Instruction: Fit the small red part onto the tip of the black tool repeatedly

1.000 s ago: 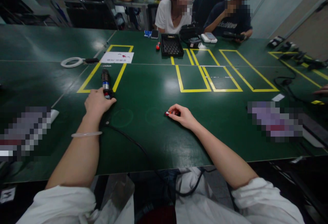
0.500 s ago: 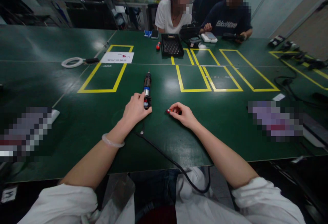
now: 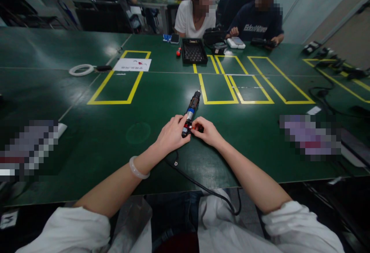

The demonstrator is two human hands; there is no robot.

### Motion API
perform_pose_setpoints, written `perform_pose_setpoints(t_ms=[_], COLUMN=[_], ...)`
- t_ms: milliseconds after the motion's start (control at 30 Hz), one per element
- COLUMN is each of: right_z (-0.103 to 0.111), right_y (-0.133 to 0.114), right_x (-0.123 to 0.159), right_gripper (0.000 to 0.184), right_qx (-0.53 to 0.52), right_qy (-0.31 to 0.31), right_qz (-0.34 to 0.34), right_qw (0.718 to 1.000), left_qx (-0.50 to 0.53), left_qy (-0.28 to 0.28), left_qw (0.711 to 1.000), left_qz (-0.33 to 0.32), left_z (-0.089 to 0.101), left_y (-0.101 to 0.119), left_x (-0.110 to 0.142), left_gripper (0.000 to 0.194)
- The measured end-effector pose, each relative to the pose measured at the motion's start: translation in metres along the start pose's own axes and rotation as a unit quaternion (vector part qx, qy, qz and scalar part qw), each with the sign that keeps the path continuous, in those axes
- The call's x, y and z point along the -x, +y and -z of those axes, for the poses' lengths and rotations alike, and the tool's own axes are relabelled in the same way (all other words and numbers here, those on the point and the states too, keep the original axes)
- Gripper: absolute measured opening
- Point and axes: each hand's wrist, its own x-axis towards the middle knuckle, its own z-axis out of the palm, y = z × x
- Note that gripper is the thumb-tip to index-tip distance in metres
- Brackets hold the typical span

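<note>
"Where's the black-and-blue tool (image 3: pixel 191 112)?"
"Over the surface (image 3: pixel 101 149), its rear gripped by your left hand (image 3: pixel 172 135), tip pointing away, likely to keep that end near the small red piece (image 3: pixel 190 127) your right hand (image 3: pixel 209 132) pinches."

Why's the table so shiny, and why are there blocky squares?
In the head view, pale glare on the green table is probably reflected light; blocky squares hide some patches, maybe on purpose; the small orange-red piece in the right hand looks too soft to make out.
</note>
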Motion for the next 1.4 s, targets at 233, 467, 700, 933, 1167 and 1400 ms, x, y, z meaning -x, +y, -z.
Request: perform_pose_setpoints(t_ms=[233, 467, 700, 933, 1167, 1400], right_z=[0.003, 0.001, 0.0, -0.002, 0.002, 0.001], right_y=[-0.002, -0.008, -0.01, -0.006, -0.001, 0.002], right_x=[0.001, 0.001, 0.002, 0.002, 0.002, 0.002], right_gripper=[0.006, 0.01, 0.01, 0.009, 0.011, 0.011], right_qx=[0.008, 0.021, -0.007, 0.001, -0.009, -0.02], right_qy=[0.022, 0.058, 0.085, 0.07, 0.055, 0.049], right_qz=[0.002, -0.038, -0.058, -0.02, -0.035, -0.04], right_qw=[1.0, 0.997, 0.995, 0.997, 0.998, 0.998], left_qx=[-0.018, -0.07, -0.105, -0.108, -0.122, -0.143], left_qy=[0.003, 0.0, 0.009, -0.01, -0.008, -0.005], left_qw=[1.0, 0.997, 0.993, 0.992, 0.987, 0.963], left_qz=[0.013, 0.031, 0.057, 0.058, 0.106, 0.227], left_z=[0.0, 0.0, -0.001, 0.003, 0.014, 0.037], left_y=[0.001, 0.007, 0.012, 0.009, -0.029, -0.12], left_x=[0.0, -0.001, -0.004, -0.005, -0.011, -0.013], left_gripper=[0.066, 0.067, 0.063, 0.067, 0.064, 0.067])
